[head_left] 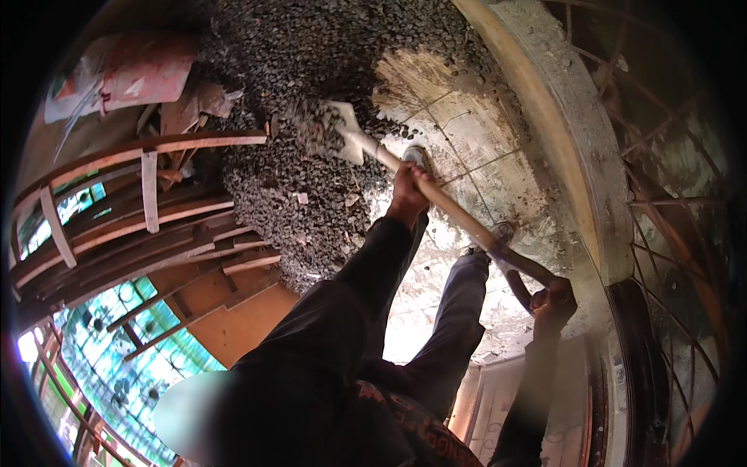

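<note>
I hold a shovel (461, 216) slanting across the view. My left hand (408, 194) is wrapped round its wooden shaft, not far above the blade. My right hand (553, 302) grips the handle at the upper end, to the right and nearer to me. The pale blade (347, 132) lies at the edge of a heap of dark gravel (288, 70). Small stones look blurred at the blade's left side, so I cannot tell how many rest on it. Both my feet stand on a worn, whitish tiled floor (482, 159), one shoe (417, 156) close beside the shaft.
Wooden frames like ladders (148, 191) lean at the left, above an orange-brown board (241, 319). A red and white sack or container (148, 74) lies at the far left. A concrete ledge (576, 117) curves along the right, with thin metal bars (661, 202) beyond it.
</note>
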The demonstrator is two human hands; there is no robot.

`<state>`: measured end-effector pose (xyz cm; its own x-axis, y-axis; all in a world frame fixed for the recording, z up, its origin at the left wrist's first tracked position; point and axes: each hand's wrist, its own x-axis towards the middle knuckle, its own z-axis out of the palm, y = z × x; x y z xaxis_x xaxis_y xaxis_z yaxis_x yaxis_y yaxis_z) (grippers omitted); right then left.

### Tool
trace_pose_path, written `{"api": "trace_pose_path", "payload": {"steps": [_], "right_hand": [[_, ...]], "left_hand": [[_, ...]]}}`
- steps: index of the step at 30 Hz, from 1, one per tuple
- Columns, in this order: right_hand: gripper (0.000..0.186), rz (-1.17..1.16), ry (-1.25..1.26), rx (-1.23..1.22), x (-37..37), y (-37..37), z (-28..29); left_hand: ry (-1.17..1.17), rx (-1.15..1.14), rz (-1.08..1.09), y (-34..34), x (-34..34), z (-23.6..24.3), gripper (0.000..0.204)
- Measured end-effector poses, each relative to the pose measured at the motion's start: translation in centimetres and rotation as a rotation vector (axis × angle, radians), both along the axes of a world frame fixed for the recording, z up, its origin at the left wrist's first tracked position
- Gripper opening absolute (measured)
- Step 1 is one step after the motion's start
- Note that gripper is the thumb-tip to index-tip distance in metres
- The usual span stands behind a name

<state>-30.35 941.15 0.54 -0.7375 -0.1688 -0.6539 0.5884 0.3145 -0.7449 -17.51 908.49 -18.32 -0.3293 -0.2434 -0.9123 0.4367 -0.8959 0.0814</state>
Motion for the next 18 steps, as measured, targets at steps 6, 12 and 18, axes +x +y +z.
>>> {"api": "trace_pose_path", "payload": {"steps": [6,12,18], "right_hand": [[0.019,0.741,0.258,0.071,5.8,-0.3,3.5],[0.029,0.638,0.537,-0.158,9.3,-0.9,7.4],[0.035,0.253,-0.141,0.192,8.7,8.4,6.0]], "left_hand": [[-0.171,-0.143,0.162,2.6,15.0,7.5,0.020],[-0.019,-0.050,0.358,3.6,23.3,10.7,0.027],[-0.327,-0.103,-0.022,8.9,10.5,7.4,0.008]]}}
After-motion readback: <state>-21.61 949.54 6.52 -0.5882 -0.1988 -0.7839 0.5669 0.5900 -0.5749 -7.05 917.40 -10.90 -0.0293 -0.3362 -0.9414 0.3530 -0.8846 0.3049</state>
